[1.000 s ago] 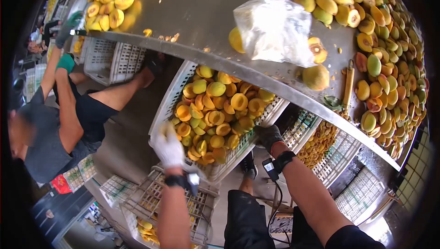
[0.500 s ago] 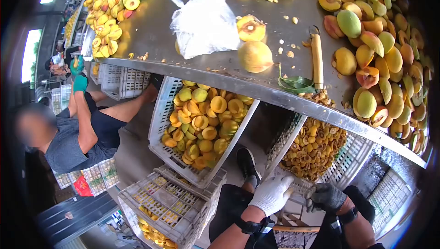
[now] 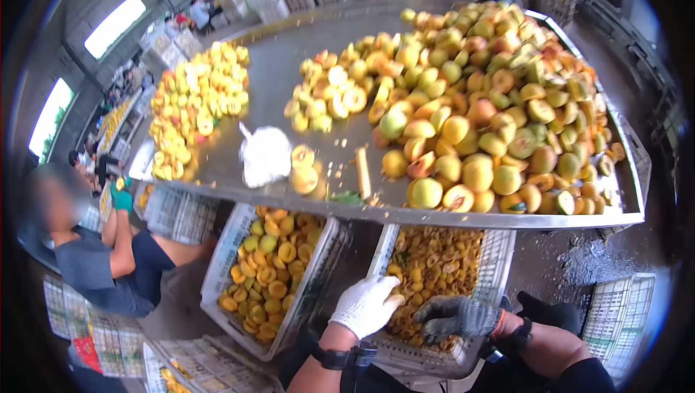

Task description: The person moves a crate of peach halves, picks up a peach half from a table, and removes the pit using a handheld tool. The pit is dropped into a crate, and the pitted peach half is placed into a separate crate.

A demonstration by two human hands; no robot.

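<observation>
My left hand (image 3: 364,307), in a white knit glove, hovers at the left side of a white crate (image 3: 499,263). Its fingers are loosely bent and apart, with nothing seen in them. Over the crate's near part is my right hand (image 3: 455,318) in a grey glove, thumb and fingers spread and holding nothing visible. Below both hands, the crate holds many brown-orange pits and scraps (image 3: 434,255). To the left, another white crate (image 3: 217,266) is filled with yellow fruit halves (image 3: 269,270) that look like peaches.
A metal table (image 3: 279,60) carries a large fruit heap (image 3: 499,111), a pile of halves (image 3: 203,96), a white plastic bag (image 3: 265,155) and a wooden-handled tool (image 3: 363,174). A seated person (image 3: 116,263) in green gloves works at left. Another crate (image 3: 210,364) stands lower left.
The view has tilted up and shifted, showing more of the table. My right hand has gone from curled fingers to spread ones. Both hands now appear closer to the scrap crate.
</observation>
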